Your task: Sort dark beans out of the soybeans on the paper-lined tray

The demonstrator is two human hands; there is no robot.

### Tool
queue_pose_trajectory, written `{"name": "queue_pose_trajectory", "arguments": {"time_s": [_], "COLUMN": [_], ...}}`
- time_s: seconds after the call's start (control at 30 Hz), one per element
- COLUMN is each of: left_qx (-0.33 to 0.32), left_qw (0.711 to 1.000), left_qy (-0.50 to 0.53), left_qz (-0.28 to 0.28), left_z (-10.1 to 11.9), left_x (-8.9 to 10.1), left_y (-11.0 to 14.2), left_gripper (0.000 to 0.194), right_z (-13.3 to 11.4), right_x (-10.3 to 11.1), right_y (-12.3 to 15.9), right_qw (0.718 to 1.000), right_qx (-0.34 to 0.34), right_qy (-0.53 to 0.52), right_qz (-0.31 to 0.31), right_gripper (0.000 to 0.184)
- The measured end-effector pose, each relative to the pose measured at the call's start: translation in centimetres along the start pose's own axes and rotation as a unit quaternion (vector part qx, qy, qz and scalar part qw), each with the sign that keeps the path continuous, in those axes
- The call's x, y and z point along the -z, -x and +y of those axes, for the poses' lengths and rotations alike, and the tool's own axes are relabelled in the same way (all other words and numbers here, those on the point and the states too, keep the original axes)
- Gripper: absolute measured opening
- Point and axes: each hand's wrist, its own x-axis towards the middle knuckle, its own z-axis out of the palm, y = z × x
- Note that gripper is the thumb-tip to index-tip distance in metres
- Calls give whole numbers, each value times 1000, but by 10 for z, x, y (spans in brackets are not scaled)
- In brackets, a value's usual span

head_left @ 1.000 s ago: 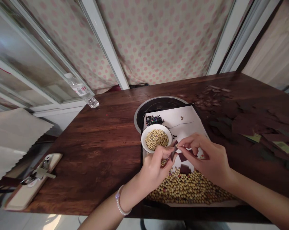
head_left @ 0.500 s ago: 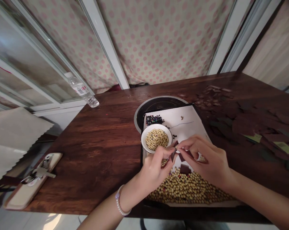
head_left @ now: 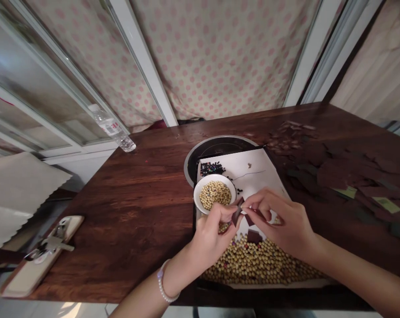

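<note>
Holding a small dark flat piece (head_left: 237, 216) in a narrow thumb-and-finger pinch, the left hand (head_left: 208, 234) kept it above the tray (head_left: 257, 162), just beside the white bowl (head_left: 196, 196). Right hand (head_left: 284, 221) had its thumb and finger nearly together at the piece's edge; couldn't tell if something tiny sat between the tips. Progress, my read: partway. Piece was in both hands' reach, not set down. Two similar dark squares (head_left: 254, 236) lay on the white liner below, one near the loose pale beads (head_left: 253, 265). Bowl was part filled with pale beads, while the loose ones covered the tray's near end, so plenty looked left; no finished count readable. Dark beads (head_left: 211, 168) sat in the far left corner, a few strays beyond the bowl. Dark scraps (head_left: 352, 172) spread over the surface (head_left: 136, 176) to the right, apparently unused.

vs half a second earlier: whole view had slid slightly left and down, bottle (head_left: 112, 128) and keys (head_left: 55, 243) included, so likely head motion. Hands held the same pose over the tray; bowl, squares and bead piles looked unchanged
</note>
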Motion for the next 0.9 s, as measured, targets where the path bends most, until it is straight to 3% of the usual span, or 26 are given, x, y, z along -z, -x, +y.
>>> {"name": "queue_pose_trajectory", "arguments": {"time_s": [0.13,0.23,0.37,0.5,0.6,0.7,0.8,0.9], "left_qx": [51,104,152,200,210,205,204,201], "left_qw": [996,984,962,931,911,904,904,903], "left_qy": [42,88,177,270,310,332,336,338], "left_qz": [63,118,145,142,170,177,170,171], "left_z": [3,5,7,7,5,3,2,2], "left_x": [0,1,3,5,5,5,4,4], "left_y": [-5,-11,-16,-18,-20,-20,-20,-19], "left_gripper": [21,21,21,22,22,22,20,19], "right_z": [11,19,17,6,1,2,5,8], "right_x": [2,0,-16,-28,-24,-16,-14,-17], "right_y": [-6,-19,-36,-38,-26,-13,-5,-1], "right_qw": [987,981,982,981,979,964,941,929], "right_qx": [-130,-161,-166,-157,-131,-90,-42,-23], "right_qy": [-83,-91,-62,-52,-77,-100,-46,24], "right_qz": [53,55,-61,-102,-139,-231,-334,-369], "right_gripper": [33,29,20,13,17,17,14,17]}}
